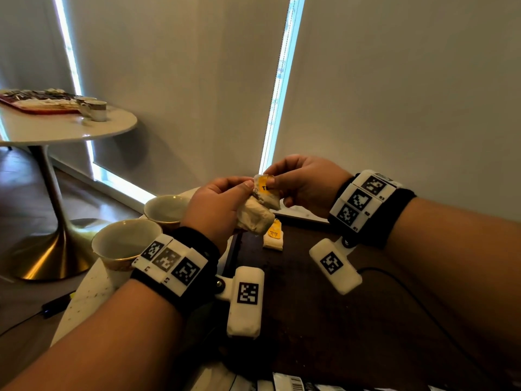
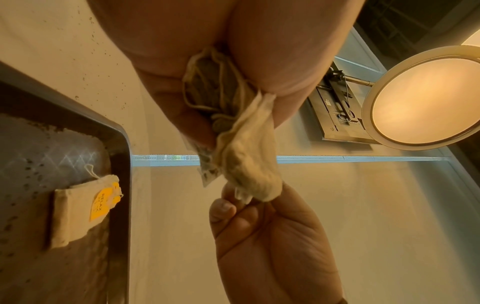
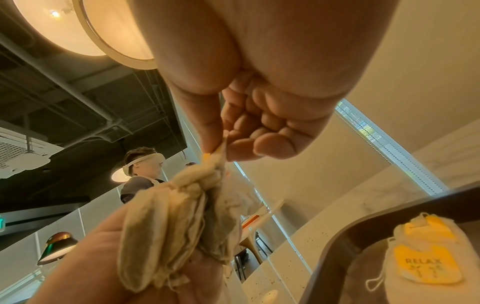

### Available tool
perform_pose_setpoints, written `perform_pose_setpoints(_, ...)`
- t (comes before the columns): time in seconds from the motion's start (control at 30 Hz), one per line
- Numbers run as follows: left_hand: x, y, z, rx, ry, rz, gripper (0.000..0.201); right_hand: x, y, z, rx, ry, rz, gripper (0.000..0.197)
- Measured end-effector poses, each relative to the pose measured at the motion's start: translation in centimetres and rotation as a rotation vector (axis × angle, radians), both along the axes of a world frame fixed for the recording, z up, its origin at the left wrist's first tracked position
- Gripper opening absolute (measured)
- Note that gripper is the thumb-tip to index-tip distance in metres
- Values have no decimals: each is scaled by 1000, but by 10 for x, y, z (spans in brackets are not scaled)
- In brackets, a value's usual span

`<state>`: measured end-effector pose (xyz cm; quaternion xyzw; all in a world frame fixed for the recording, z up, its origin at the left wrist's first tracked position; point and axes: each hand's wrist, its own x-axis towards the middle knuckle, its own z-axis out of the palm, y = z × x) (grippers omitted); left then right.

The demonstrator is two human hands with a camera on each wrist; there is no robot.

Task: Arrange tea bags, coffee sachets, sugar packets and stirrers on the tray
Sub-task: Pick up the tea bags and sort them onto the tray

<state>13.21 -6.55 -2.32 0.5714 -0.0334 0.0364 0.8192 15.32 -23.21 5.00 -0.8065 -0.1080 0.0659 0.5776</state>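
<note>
Nearest, below the wrists, packets (image 1: 293,385) lie at the tray's (image 1: 324,320) near end, one showing a barcode; no stirrers show. Above the tray the left hand (image 1: 217,207) clutches a bunch of tea bags (image 1: 255,218) while the right hand (image 1: 304,182) pinches one tag reading "T…". Just beyond the hands, a single tea bag (image 1: 273,238) marked "RELAX" lies placed. Most arranging seemingly remains.

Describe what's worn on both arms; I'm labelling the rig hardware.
Bare forearms, no sleeves. Each wrist carries a black fabric band topped by a row of three white blocks printed with black square fiducial markers. A white rounded camera pod, with one marker, hangs by a hinge bracket under the left wrist; a matching pod hangs under the right.
</note>
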Motion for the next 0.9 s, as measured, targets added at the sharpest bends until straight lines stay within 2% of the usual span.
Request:
perform_pose_setpoints(0.63, 0, -1, 2, -73, 9, 20, 11, 1, -13, 5, 80, 85, -64, 18)
perform_pose_setpoints(0.9, 0, 1, 3, -118, 10, 17, 10, 4, -18, 3, -73, 84, -37, 18)
